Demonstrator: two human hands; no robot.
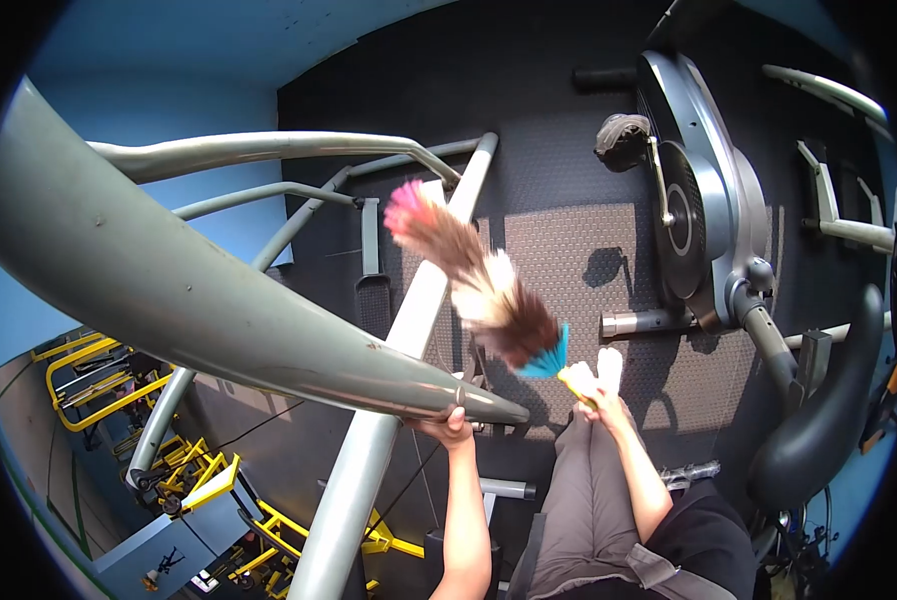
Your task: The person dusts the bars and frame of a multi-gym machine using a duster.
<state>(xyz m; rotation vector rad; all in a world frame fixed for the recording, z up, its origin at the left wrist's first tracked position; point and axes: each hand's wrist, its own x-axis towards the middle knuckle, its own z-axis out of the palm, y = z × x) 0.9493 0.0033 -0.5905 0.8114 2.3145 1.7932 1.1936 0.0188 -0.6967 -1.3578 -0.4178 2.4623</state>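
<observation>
A feather duster (494, 295) with pink, brown, cream and teal feathers is held in my right hand (602, 408), whose fingers close round its yellow handle. Its feathers are blurred and point up and to the left, over a slanted grey frame bar (417, 310). My left hand (451, 426) grips the thick grey metal tube (239, 290) of the exercise machine near its lower right end. Part of that hand is hidden behind the tube.
An exercise bike (694, 190) with a black saddle (819, 420) stands to the right. At lower left is yellow-framed gym equipment (209, 485). A blue wall (189, 85) lies behind the grey frame, and sunlight falls on the dark textured floor (569, 240).
</observation>
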